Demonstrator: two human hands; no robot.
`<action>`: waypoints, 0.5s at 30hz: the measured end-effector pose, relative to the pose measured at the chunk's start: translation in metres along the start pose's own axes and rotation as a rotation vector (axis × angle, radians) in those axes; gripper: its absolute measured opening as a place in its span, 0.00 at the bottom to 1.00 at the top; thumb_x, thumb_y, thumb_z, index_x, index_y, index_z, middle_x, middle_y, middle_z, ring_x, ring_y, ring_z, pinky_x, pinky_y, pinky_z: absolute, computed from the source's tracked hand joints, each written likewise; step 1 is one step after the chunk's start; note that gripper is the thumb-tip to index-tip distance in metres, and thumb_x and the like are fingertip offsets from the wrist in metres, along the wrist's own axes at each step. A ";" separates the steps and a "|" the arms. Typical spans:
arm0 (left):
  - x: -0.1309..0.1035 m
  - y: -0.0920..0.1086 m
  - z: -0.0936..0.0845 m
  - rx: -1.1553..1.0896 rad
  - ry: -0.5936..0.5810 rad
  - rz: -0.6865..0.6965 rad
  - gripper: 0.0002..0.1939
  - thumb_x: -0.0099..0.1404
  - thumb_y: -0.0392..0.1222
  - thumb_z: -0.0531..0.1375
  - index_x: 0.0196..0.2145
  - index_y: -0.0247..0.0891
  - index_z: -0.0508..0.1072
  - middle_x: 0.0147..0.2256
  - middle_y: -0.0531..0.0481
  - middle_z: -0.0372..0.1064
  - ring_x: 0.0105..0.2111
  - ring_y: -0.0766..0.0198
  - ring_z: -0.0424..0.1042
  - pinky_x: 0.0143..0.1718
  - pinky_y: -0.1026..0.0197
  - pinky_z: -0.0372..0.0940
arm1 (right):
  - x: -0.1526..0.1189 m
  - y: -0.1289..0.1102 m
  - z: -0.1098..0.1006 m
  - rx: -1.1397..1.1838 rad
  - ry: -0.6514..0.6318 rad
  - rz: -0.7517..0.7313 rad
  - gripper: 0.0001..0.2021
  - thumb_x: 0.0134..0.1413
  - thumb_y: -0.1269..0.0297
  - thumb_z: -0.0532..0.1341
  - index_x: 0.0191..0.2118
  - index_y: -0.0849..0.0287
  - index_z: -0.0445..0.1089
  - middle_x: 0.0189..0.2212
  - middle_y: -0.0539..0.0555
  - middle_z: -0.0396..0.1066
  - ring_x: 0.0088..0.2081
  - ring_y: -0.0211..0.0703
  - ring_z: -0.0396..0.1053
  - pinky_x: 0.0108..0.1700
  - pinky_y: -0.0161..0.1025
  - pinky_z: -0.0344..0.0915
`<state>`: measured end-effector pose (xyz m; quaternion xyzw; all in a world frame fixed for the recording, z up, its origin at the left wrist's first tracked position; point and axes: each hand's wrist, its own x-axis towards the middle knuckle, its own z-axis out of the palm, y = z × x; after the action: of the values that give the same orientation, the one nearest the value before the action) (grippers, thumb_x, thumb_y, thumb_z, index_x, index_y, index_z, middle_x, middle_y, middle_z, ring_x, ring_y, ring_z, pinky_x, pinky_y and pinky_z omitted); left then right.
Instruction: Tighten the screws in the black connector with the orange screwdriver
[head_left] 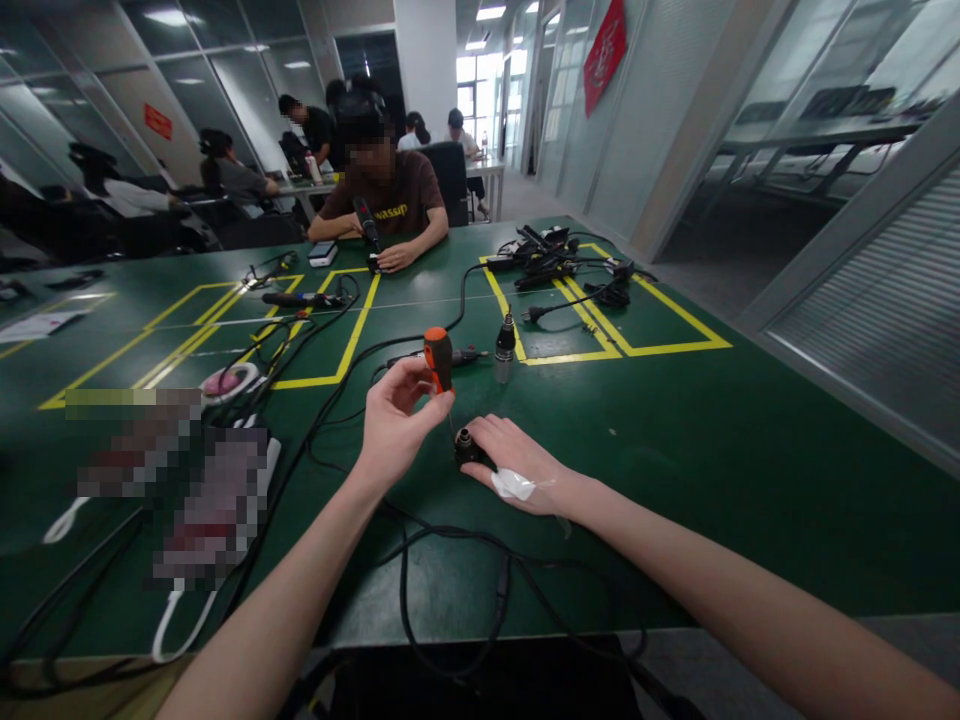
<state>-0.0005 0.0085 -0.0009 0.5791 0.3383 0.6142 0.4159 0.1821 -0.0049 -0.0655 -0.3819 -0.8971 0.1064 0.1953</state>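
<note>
My left hand (pixel 397 420) is closed around the lower handle of an orange-and-black screwdriver (pixel 438 352). The screwdriver stands nearly upright, and its thin shaft points down at a small black round part (pixel 465 450) with a metal collar on top. Whether the tip touches the part is too small to tell. My right hand (pixel 517 460), with a white patch near the thumb, holds that part against the green table (pixel 720 480). Just beyond stands a black piece with a pointed tip and a clear lower end (pixel 505 345). A dark corded tool (pixel 469 357) lies partly hidden behind my left hand.
Black cables (pixel 450 535) loop across the table in front of me. Left are two blurred packs (pixel 217 500) with white straps and a tape roll (pixel 229 383). A heap of black cords (pixel 544 255) lies at the back right. Across the table sits a person (pixel 390 200) holding a black tool.
</note>
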 end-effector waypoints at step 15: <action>0.002 -0.002 -0.001 0.014 0.014 -0.008 0.14 0.53 0.43 0.73 0.37 0.40 0.79 0.37 0.50 0.78 0.36 0.62 0.74 0.42 0.59 0.70 | 0.001 -0.001 -0.001 -0.019 -0.001 -0.007 0.12 0.70 0.59 0.61 0.51 0.62 0.68 0.45 0.62 0.72 0.46 0.55 0.68 0.48 0.51 0.67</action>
<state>-0.0009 0.0113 -0.0018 0.5763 0.3479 0.6141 0.4119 0.1816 -0.0046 -0.0641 -0.3807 -0.8994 0.0973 0.1913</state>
